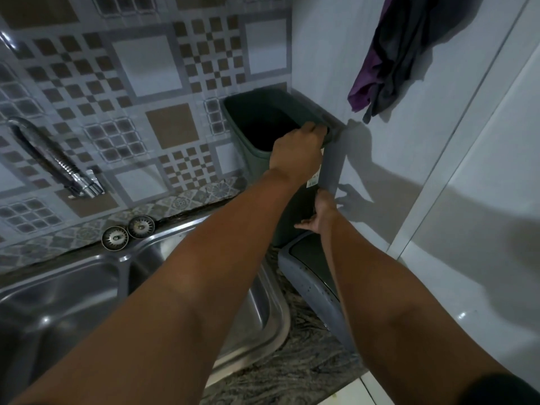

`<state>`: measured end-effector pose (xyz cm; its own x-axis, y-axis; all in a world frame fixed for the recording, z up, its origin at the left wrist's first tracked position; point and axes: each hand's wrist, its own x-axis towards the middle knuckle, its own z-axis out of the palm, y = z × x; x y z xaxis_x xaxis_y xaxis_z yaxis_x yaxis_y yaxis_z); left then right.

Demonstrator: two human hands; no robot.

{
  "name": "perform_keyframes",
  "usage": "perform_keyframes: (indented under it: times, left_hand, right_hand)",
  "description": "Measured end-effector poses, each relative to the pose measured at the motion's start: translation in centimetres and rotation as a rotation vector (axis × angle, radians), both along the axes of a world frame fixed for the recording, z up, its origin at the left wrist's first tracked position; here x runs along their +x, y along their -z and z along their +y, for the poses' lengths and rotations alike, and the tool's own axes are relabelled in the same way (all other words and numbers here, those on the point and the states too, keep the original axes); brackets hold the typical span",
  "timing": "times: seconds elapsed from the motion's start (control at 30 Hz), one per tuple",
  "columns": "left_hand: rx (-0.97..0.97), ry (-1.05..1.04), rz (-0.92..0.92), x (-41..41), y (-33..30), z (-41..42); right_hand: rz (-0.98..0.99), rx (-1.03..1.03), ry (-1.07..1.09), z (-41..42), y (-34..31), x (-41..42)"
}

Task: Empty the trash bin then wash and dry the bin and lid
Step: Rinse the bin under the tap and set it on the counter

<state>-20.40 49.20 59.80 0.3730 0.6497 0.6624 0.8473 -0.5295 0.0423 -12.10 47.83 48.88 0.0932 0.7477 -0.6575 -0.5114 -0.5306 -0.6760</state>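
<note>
Head view shows the bin (251, 124) upright in the tabletop corner beside the sink (87, 287); left hand (295, 150) clamps its near rim, right hand (318, 214) (fingers spread) presses its lower side.

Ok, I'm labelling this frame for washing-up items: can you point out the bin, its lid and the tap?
bin (248, 118): head view, on its dark inner wall.
lid (309, 285): head view, on its grey rim beside the sink.
tap (52, 159): head view, on the chrome spout.
</note>
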Motion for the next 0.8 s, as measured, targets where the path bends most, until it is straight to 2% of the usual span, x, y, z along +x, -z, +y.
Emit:
perform_keyframes:
  times: [0.17,0.37,0.8]
  left_hand:
    - [0.008,-0.147,0.044,-1.5,0.1,-1.0]
    - [-0.116,-0.134,-0.047,-2.3,-0.3,-2.2]
    - [-0.133,-0.162,0.002,-2.4,-0.1,-2.9]
  right_hand:
    - [-0.042,0.051,-0.018,-1.2,-0.9,-0.1]
    - [-0.068,0.084,-0.035,-2.7,-2.2,-0.8]
    - [-0.103,0.088,-0.055,-4.0,-2.3,-1.0]
